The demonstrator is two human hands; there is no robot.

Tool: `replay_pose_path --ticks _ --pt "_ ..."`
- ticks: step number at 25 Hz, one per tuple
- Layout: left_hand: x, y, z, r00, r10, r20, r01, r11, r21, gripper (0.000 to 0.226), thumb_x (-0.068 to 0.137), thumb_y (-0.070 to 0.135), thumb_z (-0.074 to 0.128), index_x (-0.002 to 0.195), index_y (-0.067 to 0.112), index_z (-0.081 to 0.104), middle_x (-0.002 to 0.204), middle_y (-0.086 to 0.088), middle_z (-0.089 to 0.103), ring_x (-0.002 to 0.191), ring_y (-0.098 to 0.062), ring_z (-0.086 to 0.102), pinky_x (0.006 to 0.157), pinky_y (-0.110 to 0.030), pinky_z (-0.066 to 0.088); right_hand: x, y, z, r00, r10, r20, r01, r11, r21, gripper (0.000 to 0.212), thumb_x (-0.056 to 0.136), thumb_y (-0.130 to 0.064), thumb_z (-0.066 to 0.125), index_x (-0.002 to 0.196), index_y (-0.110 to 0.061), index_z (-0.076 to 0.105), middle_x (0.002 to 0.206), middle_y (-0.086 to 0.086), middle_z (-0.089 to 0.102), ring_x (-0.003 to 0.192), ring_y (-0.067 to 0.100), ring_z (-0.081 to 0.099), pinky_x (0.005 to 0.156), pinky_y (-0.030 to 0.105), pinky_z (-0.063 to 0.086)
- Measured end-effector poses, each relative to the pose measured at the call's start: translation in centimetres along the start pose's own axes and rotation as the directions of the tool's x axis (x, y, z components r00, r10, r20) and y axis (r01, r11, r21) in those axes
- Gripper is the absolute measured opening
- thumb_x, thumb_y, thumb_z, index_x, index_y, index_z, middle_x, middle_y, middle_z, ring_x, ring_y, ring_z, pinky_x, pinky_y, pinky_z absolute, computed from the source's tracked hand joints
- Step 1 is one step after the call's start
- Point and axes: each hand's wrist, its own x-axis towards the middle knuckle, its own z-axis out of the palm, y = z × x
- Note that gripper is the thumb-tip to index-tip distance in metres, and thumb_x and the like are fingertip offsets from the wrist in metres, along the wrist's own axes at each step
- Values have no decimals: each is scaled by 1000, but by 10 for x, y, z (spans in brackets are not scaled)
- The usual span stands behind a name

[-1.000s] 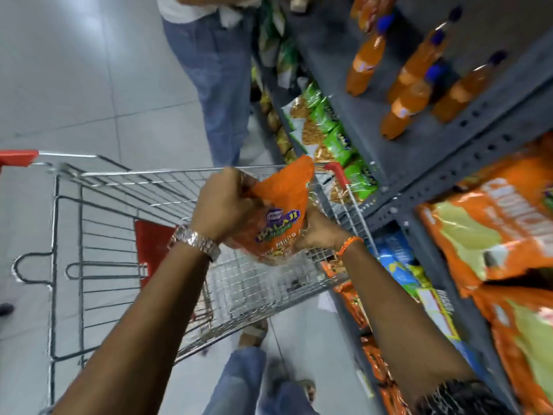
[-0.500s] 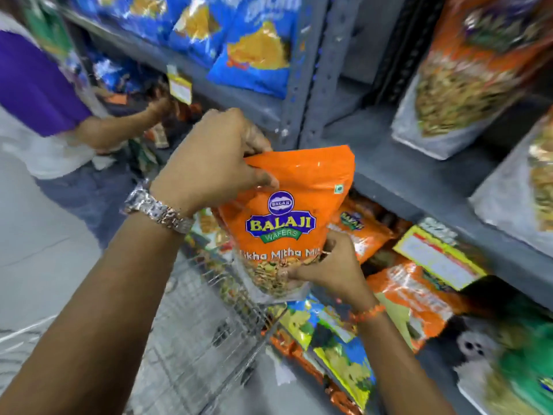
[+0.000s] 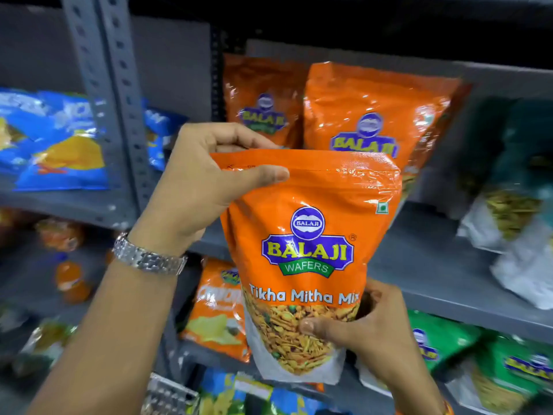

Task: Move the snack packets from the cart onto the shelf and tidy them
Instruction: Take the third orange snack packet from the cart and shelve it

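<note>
We had the orange snack packet (image 3: 311, 253) up in front of the shelf (image 3: 434, 265), held in the air and not resting on anything. It was a glossy orange pouch with a blue and yellow Balaji Wafers logo, "Tikha Mitha Mix" in white under it, and a clear window at the bottom showing the yellow mix with a few green bits inside. A small green square mark sat near its upper right corner.

The packet stood upright, long axis running top to bottom, sealed flat edge on top, print facing us, with only a slight tilt. Our left hand (image 3: 206, 187) pinched the top left corner, thumb pressed across the front and fingers curled behind. Our right hand (image 3: 368, 327) cupped the bottom right, thumb flat on the clear window and the rest wrapped around the back. A metal watch (image 3: 148, 259) sat on the left wrist.

Right behind it, 2 more orange packets (image 3: 371, 115) of the same brand stood upright at the back of the shelf, side by side and touching. Bare grey shelf showed to the right of our packet, before the pale and green bags (image 3: 514, 211) further along. The grey upright post (image 3: 110, 100) was off to the left, with blue chip bags (image 3: 57, 145) beyond it. Below the shelf edge sat more orange (image 3: 220, 310) and green packets (image 3: 443, 336).
</note>
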Motion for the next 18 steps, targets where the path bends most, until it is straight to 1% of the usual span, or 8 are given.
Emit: replay_pose_path --ticks 3,5,7,9,12,14,16,18 --pt "24 -2 48 991 -22 130 70 922 -380 24 75 12 84 98 17 77 94 -3 81 85 -14 76 73 -28 61 -10 -13 -49 986 -22 -162 19 1000 -24 56 42 -23 106 92 -13 82 87 10 84 78 28 83 64 34 66" --pt "39 -2 82 981 -20 191 111 871 -479 22 88 2 70 109 7 72 108 -10 79 98 -22 75 85 -38 62 -13 -23 -75 964 -39 -265 36 999 -18 56 39 -24 105 89 -14 83 85 9 84 76 26 83 62 28 64" --pt "51 5 113 972 21 234 104 856 -506 22 94 -5 60 110 6 70 107 -7 78 98 -22 73 91 -40 61 -13 -28 -99 936 -48 -349 37 999 -40 58 34 -28 104 87 -15 83 83 9 84 74 25 82 61 29 64" --pt "67 15 138 965 103 240 14 897 -441 22 93 -7 61 110 6 69 101 -8 77 94 -17 73 88 -36 60 -12 -34 -121 907 -70 -415 68 997 -21 65 30 -32 104 89 -14 84 84 12 84 75 28 82 62 32 64" --pt "94 36 170 950 205 234 -135 949 -284 17 89 -1 69 102 10 70 90 -5 74 81 -12 69 75 -31 58 -8 -41 -154 875 -87 -477 115 993 28 81 24 -44 104 96 -13 83 89 14 84 77 29 82 64 33 64" --pt "111 46 190 954 208 214 -164 965 -206 15 85 7 72 99 14 72 89 -4 75 79 -14 70 76 -35 59 -1 -40 -174 863 -103 -494 143 989 44 73 30 -37 104 96 -15 83 89 11 84 77 24 82 64 28 64" --pt "121 51 210 967 193 169 -178 979 -103 18 84 12 76 102 13 75 98 -6 77 91 -21 73 86 -41 61 9 -34 -190 845 -121 -521 167 985 43 59 39 -28 98 94 -15 82 89 8 84 77 20 82 64 25 63" --pt "126 53 227 962 257 88 -268 950 157 23 84 19 79 107 18 79 106 -1 78 100 -17 73 91 -27 57 23 -25 -198 827 -120 -549 176 983 50 56 42 -27 95 93 -10 79 90 6 84 80 19 82 65 24 63"
